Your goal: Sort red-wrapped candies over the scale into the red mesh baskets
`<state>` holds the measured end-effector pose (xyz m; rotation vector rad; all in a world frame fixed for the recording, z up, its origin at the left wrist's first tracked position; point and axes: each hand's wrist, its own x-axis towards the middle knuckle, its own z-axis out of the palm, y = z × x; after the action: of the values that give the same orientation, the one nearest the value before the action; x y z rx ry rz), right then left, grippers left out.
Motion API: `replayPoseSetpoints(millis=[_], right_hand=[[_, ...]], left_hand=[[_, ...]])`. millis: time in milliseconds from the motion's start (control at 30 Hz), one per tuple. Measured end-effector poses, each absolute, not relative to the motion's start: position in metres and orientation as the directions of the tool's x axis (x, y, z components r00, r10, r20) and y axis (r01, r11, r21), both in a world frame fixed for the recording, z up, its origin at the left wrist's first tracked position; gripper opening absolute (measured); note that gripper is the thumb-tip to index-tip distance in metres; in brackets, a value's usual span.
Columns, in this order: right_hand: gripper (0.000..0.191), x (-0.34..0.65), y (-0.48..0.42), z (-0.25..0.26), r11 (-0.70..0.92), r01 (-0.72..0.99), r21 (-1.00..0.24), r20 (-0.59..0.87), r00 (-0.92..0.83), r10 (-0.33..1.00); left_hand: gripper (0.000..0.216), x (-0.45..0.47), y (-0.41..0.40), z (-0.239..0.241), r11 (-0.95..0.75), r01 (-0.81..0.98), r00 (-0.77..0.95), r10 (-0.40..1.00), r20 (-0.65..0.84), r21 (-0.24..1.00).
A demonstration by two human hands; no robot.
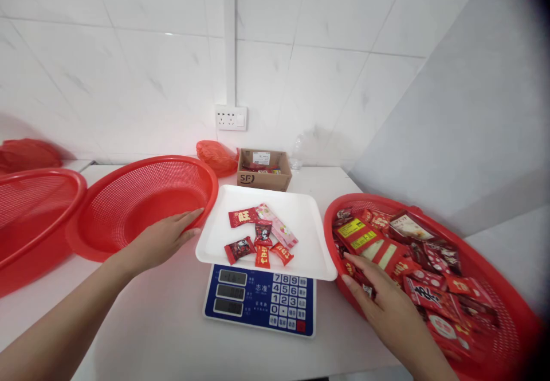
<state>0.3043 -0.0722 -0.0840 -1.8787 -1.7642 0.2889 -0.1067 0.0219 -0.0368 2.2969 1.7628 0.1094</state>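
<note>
My left hand (165,236), fingers stretched out, rests at the near right rim of a red plastic basket (148,175) that has nothing in it. Over the near left side of another red basket (511,326), filled with wrapped snacks (433,292), lies my right hand (378,289). Its thumb and fingers are apart, and I see nothing held. Between the hands stands a blue digital scale (260,301) with a white tray (309,220) on top. Several small red candy packets (263,232) and a long pink packet (279,226) lie on the tray.
Behind the tray stands a cardboard box (264,180) with packets inside. A red plastic bag (217,157) sits to its left. One more red basket (32,220) is at the far left. A wall socket (231,118) is above the table (180,335).
</note>
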Motion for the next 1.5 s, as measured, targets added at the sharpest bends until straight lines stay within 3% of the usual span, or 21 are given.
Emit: replayPoseSetpoints(millis=[100,200,300,400,533,667,833,1000,1167,1300,1500], right_hand=[[0.045,0.304,-0.072,-0.084,-0.008,0.861,-0.508,0.19,0.121,0.974],[0.047,0.303,-0.072,-0.082,-0.018,0.861,-0.509,0.167,0.119,0.979],[0.047,0.302,-0.072,-0.08,-0.018,0.855,-0.518,0.161,0.118,0.98],[0.047,0.302,-0.073,-0.08,-0.024,0.853,-0.521,0.163,0.128,0.978],[0.048,0.302,-0.073,-0.08,-0.034,0.854,-0.519,0.148,0.129,0.981],[0.046,0.302,-0.073,-0.082,-0.022,0.856,-0.517,0.154,0.118,0.981],[0.048,0.305,-0.071,-0.086,-0.005,0.859,-0.512,0.167,0.105,0.98],[0.052,0.307,-0.071,-0.088,-0.022,0.853,-0.522,0.127,0.104,0.986],[0.05,0.307,-0.071,-0.088,-0.01,0.848,-0.53,0.134,0.095,0.986],[0.049,0.306,-0.071,-0.088,-0.008,0.854,-0.521,0.145,0.098,0.985],[0.05,0.305,-0.071,-0.087,-0.006,0.864,-0.503,0.156,0.098,0.983]], left_hand=[[0.058,-0.098,0.018,-0.038,-0.288,0.938,0.286,0.957,0.041,0.194],[0.049,-0.074,0.009,-0.036,-0.379,0.892,0.352,0.925,0.145,0.246],[0.039,-0.046,-0.003,-0.037,-0.516,0.786,0.51,0.853,0.116,0.34],[0.031,-0.025,-0.007,-0.041,-0.582,0.73,0.595,0.799,0.083,0.359],[0.022,-0.013,-0.003,-0.047,-0.569,0.731,0.587,0.806,0.077,0.377],[0.02,-0.015,-0.004,-0.047,-0.5,0.725,0.535,0.842,0.07,0.475],[0.022,-0.034,-0.007,-0.045,-0.455,0.697,0.407,0.887,0.218,0.554],[0.016,-0.069,-0.004,-0.038,-0.313,0.797,0.176,0.939,0.296,0.517],[0.025,-0.101,0.003,-0.038,-0.129,0.907,0.006,0.956,0.295,0.4],[0.031,-0.102,0.006,-0.044,-0.174,0.934,0.06,0.937,0.343,0.311],[0.027,-0.059,0.013,-0.043,-0.444,0.83,0.34,0.882,0.326,0.336]])
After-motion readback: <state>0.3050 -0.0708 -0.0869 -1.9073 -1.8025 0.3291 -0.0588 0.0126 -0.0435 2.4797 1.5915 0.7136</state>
